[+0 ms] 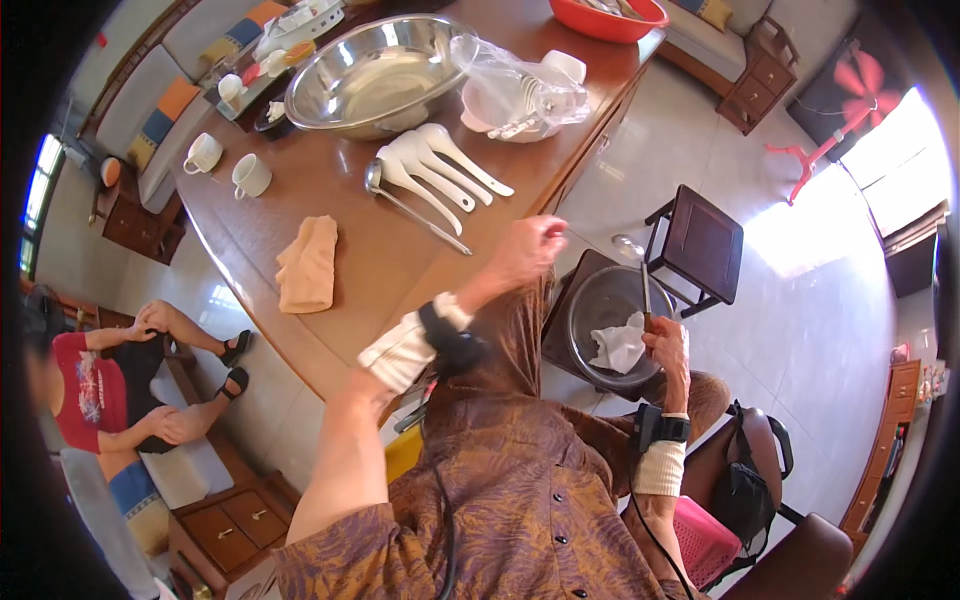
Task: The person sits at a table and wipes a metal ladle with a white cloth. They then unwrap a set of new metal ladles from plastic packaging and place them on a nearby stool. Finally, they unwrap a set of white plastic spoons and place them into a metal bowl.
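My right hand (666,345) grips the brown handle of a metal ladle (646,292), its shiny bowl pointing away from me. Under it, a round basin (581,300) holds a crumpled white cloth (619,345) and what looks like water. My left hand (525,251) is raised near the table edge with its fingers curled; blur hides whether anything is in them. On the wooden table (420,281) beyond it lie several white spoons (435,172) and another metal ladle (420,211). A folded peach cloth (309,264) rests further left.
A large steel basin (375,75), a plastic-bagged stack of bowls (517,97), two white mugs (251,176) and a red basin (607,21) stand on the table. A dark stool (697,244) is beyond the floor basin. A seated person (105,382) is at left.
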Action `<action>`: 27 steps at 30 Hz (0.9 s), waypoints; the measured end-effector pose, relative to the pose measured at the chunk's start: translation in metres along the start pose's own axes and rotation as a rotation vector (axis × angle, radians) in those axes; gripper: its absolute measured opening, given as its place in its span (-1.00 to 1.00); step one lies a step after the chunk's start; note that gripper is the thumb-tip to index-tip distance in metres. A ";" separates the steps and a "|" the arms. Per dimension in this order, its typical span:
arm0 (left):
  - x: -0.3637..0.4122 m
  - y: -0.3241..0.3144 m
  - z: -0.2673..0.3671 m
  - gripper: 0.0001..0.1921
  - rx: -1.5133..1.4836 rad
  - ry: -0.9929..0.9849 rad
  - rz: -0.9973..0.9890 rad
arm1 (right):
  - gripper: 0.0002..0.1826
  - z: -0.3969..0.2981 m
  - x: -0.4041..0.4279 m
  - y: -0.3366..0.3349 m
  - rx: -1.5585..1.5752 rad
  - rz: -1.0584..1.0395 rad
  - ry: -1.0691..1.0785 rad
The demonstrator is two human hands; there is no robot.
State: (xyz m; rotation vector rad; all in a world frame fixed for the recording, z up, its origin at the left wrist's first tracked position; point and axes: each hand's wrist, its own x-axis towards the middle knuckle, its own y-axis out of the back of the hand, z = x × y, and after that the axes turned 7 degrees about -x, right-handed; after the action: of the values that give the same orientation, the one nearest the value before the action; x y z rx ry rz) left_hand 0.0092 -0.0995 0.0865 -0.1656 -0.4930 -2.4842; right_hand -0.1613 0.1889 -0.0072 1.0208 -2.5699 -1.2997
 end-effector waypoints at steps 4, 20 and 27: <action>-0.031 0.085 0.010 -0.76 0.304 -0.052 0.155 | -0.81 -0.022 0.005 0.012 0.007 0.012 -0.024; -0.154 0.283 -0.088 -0.54 0.959 0.179 0.513 | -0.78 -0.215 0.006 0.005 -0.108 -0.033 0.459; -0.118 0.300 -0.057 -0.46 1.167 0.427 0.605 | -0.82 -0.315 0.003 -0.096 -0.428 -0.049 0.875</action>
State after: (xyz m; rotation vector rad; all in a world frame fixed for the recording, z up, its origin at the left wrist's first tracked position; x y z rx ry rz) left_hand 0.2787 -0.2853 0.1001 0.5759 -1.3435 -1.2962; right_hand -0.0008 -0.0686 0.1213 1.1980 -1.5552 -1.0114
